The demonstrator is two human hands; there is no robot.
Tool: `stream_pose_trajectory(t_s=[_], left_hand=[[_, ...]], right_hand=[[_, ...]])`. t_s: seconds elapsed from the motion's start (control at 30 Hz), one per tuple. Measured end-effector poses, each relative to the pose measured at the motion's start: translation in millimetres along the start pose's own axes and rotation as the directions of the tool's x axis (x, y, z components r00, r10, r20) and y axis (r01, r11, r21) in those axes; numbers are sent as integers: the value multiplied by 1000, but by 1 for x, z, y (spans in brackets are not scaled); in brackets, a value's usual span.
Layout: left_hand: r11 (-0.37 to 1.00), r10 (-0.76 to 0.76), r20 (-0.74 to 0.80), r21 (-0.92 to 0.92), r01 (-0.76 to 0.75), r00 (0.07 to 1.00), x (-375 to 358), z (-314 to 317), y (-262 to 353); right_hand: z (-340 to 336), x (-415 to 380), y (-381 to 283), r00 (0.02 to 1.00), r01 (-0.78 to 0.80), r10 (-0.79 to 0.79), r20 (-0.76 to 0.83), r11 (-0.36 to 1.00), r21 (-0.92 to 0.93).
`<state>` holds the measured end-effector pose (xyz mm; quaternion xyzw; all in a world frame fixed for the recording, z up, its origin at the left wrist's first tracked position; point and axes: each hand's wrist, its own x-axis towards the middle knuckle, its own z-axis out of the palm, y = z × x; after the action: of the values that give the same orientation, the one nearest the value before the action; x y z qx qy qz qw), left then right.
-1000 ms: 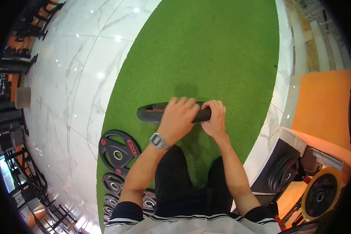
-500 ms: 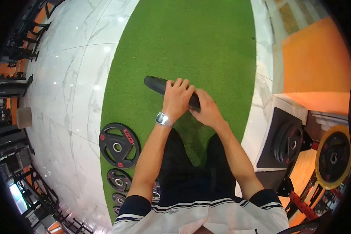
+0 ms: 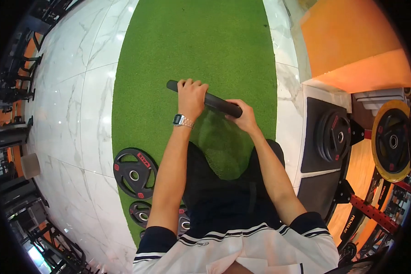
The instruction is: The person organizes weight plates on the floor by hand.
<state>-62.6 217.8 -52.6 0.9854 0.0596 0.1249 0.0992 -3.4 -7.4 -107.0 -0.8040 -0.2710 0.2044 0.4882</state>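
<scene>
A black weight plate, seen edge-on as a long dark strip, is held tilted over the green turf, its left end farther from me. My left hand, with a silver watch on the wrist, is closed over its left part, fingers curled across the far edge. At its lower right end my right hand is closed on the rim, with some fingers hidden beneath. The plate's faces cannot be made out from this angle.
A large black plate lies on the green turf at left, with smaller plates below it. Stacked plates rest on a dark mat at right, near a yellow-rimmed plate and a red rack beam.
The plate has turned, showing more of its edge between my hands. My left hand has shifted up and left, my right hand slightly right, so they are farther apart. The view has shifted too.
</scene>
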Motion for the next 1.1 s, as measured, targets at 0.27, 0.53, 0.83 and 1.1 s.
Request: stream_pose_trajectory(t_s=[0.27, 0.53, 0.83, 1.1], left_hand=[[980, 116, -1, 160, -114, 993, 36, 21, 85], [947, 270, 104, 148, -283, 957, 9, 30, 159], [963, 247, 92, 88, -255, 965, 8, 20, 149], [972, 212, 13, -110, -209, 977, -31, 13, 148]], right_hand=[[-71, -29, -4, 982, 178, -188, -27, 959, -219], [-91, -76, 35, 994, 111, -94, 59, 854, -508], [-109, -99, 44, 995, 81, -96, -12, 897, -434], [-66, -89, -4, 999, -34, 32, -17, 984, -175]])
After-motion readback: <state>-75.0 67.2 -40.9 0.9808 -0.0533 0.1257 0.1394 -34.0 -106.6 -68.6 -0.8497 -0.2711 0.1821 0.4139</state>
